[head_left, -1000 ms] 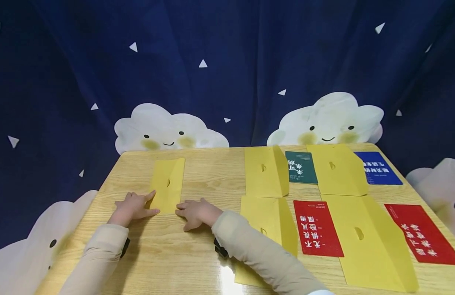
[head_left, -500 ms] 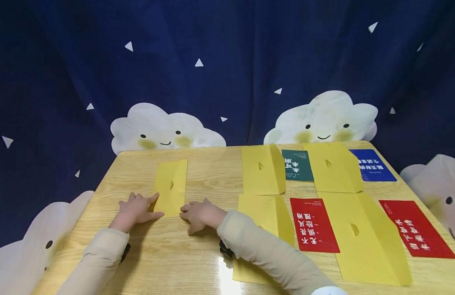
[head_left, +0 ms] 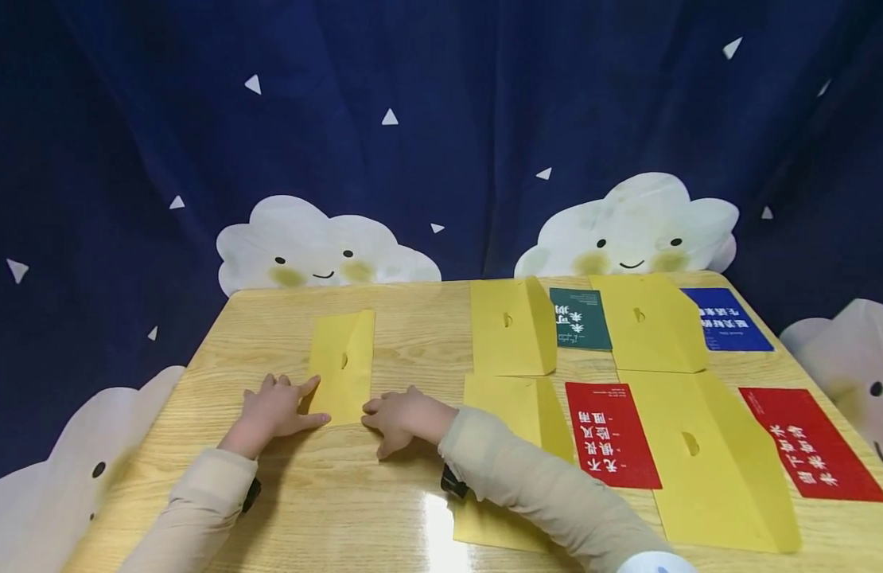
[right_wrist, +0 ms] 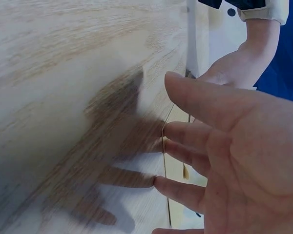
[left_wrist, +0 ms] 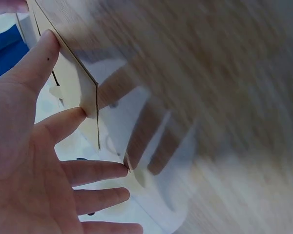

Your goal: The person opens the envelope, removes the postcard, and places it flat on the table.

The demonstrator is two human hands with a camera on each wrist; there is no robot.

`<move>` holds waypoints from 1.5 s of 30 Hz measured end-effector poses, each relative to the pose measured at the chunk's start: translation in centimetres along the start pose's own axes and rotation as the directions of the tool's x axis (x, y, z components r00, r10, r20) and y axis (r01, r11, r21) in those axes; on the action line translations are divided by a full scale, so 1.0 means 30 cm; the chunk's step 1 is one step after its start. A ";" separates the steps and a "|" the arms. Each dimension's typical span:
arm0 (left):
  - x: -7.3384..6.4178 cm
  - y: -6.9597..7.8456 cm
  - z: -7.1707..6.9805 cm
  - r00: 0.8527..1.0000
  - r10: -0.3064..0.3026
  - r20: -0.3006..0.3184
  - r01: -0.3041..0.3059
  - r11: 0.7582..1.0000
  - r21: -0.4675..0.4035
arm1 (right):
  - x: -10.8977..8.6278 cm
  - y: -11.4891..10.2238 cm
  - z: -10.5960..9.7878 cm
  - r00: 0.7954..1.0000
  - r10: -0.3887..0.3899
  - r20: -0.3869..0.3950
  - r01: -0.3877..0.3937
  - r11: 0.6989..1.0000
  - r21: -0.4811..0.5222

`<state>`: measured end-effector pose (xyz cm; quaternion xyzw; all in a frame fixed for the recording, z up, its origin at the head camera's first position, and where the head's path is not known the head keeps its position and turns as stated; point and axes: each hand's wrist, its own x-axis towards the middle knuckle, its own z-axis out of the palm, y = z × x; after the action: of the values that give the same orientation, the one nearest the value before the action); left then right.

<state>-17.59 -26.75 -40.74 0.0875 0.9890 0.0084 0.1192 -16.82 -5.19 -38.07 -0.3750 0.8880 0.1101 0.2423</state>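
Observation:
A small yellow envelope (head_left: pixel 341 362) with a flap and a small curved slit lies flat on the wooden table's left half. My left hand (head_left: pixel 273 410) touches its left edge with extended fingers, the thumb at its near left corner. Against the near right corner rest the fingertips of my right hand (head_left: pixel 406 418). In the left wrist view, thumb and index finger press on the envelope (left_wrist: pixel 73 73), other fingers spread. The right wrist view has straight fingers along the envelope's edge (right_wrist: pixel 173 170). Neither hand grips it.
Several larger yellow envelopes with flaps spread, such as one at the back (head_left: pixel 502 330), lie on the table's right half. Beside them are a green card (head_left: pixel 581 318), a blue card (head_left: pixel 731 318) and two red cards (head_left: pixel 609 438). My right forearm (head_left: pixel 534 481) covers part of one envelope.
The small yellow envelope has slid to the right and slightly nearer, with both hands moving along beside it. The head view has shifted a little. The other envelopes and cards stay in place.

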 end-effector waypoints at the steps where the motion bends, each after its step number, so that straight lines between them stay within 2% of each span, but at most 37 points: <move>1: -0.001 0.004 0.001 1.000 0.005 -0.005 -0.005 1.000 0.004 | -0.004 0.001 0.001 1.000 0.000 0.001 0.000 1.000 0.000; 9: -0.015 0.038 -0.007 0.999 0.022 -0.031 -0.021 0.999 0.026 | -0.033 0.004 0.008 1.000 0.004 0.010 -0.004 1.000 -0.006; 22: -0.040 0.082 0.000 0.999 0.046 -0.027 -0.045 0.998 0.031 | -0.066 -0.006 0.019 1.000 0.010 0.002 -0.009 0.999 -0.048; 27: -0.041 0.095 0.002 0.998 0.053 -0.032 -0.052 0.998 0.024 | -0.082 -0.002 0.014 1.000 0.003 0.011 -0.003 1.000 -0.027; 32: -0.053 0.111 0.002 0.998 0.052 -0.032 -0.051 0.998 0.029 | -0.087 0.014 0.007 0.999 -0.035 0.028 0.035 0.999 0.027; 36: -0.062 0.125 0.002 0.998 0.055 -0.031 -0.054 0.997 0.061 | -0.074 0.036 -0.011 0.999 -0.045 -0.018 0.046 0.994 0.104; 40: -0.061 0.129 0.002 0.998 0.056 -0.037 -0.053 0.996 0.076 | -0.043 0.072 -0.037 0.994 0.000 -0.110 0.020 0.983 0.184; 45: -0.060 0.134 0.000 0.998 0.053 -0.031 -0.050 0.996 0.074 | 0.017 0.140 -0.045 0.973 0.046 -0.226 0.031 0.945 0.324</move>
<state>-15.16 -23.10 -40.17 0.1172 0.9878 -0.0233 0.0995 -20.60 -3.10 -37.10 -0.3366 0.9174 -0.0814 0.1958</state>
